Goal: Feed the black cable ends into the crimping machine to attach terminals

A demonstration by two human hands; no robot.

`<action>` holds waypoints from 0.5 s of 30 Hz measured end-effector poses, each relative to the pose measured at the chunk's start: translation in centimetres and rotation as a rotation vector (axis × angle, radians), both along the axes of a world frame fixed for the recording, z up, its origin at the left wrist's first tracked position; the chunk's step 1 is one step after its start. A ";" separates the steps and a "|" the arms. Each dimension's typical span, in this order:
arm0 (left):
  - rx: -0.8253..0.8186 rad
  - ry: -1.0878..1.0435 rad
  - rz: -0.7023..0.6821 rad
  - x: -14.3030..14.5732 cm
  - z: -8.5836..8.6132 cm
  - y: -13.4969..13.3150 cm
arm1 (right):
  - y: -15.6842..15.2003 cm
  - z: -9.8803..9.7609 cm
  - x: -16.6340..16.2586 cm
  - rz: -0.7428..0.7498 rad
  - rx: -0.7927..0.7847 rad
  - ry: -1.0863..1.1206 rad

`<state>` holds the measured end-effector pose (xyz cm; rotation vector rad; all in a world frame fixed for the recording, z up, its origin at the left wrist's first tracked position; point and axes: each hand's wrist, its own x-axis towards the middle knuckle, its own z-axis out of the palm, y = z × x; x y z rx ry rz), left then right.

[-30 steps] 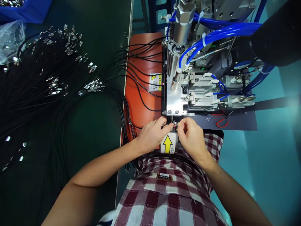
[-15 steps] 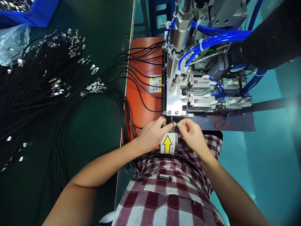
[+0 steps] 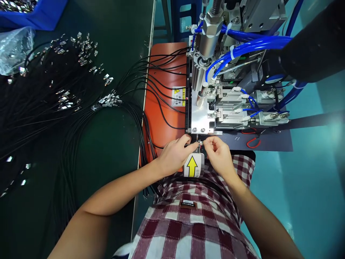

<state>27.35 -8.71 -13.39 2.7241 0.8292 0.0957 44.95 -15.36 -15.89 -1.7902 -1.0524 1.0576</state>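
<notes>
My left hand [image 3: 176, 153] pinches a thin black cable [image 3: 159, 146] near its end, just in front of the machine's metal plate [image 3: 201, 120]. My right hand [image 3: 219, 153] pinches the small metal connector tip [image 3: 201, 143] between thumb and forefinger, right beside the left fingertips. Both hands meet above a white label with a yellow arrow [image 3: 193, 165]. The cable runs left across the orange pad [image 3: 161, 118].
The machine with blue air hoses [image 3: 242, 45] and a steel cylinder [image 3: 210, 34] rises behind my hands. Several black cables with metal ends [image 3: 81, 97] lie spread on the dark green table to the left. A blue bin [image 3: 32, 12] and a plastic bag [image 3: 13, 46] are at far left.
The view has shifted slightly upward. Both hands stay pinched at the same spot in front of the machine, with only small finger movement.
</notes>
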 end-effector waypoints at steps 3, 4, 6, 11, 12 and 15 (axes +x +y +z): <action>-0.012 -0.004 -0.001 0.0 0.0 0.0 | -0.3 0.0 0.1 -0.022 -0.038 0.034; -0.015 -0.009 0.000 0.0 0.0 0.0 | -0.4 0.2 0.1 -0.031 -0.021 -0.011; -0.015 -0.018 -0.002 0.0 0.0 0.0 | -0.5 0.7 -0.1 -0.041 0.047 -0.143; 0.033 -0.022 -0.004 0.0 -0.1 0.0 | 0.2 1.3 -1.2 -0.025 0.071 -0.256; 0.037 -0.018 -0.006 0.0 -0.1 0.0 | 0.4 1.2 -1.3 -0.039 0.062 -0.243; 0.034 -0.017 -0.010 0.0 -0.2 0.0 | 0.5 0.7 -1.6 -0.077 0.057 -0.196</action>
